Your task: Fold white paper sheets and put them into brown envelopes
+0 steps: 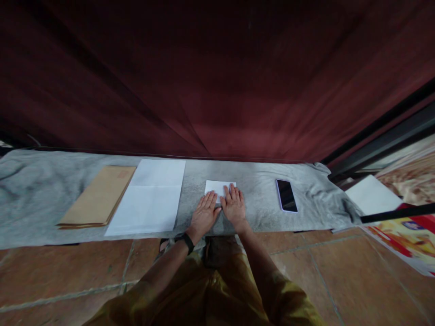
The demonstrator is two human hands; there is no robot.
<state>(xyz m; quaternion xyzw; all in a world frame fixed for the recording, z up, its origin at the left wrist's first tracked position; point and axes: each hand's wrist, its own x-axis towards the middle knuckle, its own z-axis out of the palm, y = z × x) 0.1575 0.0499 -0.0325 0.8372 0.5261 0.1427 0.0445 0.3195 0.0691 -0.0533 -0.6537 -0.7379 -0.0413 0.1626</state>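
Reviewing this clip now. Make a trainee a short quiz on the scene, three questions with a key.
1. Multiple choice: what lies between the brown stack and the small paper? A) phone; B) large sheet; C) black frame.
2. True or false: the left hand and the right hand both touch the small paper.
3. Fill in: the dark wristband is on the ____ wrist.

Key: 1. B; 2. true; 3. left.

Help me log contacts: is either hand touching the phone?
No, the left hand and right hand rest on the small white paper, apart from the phone.
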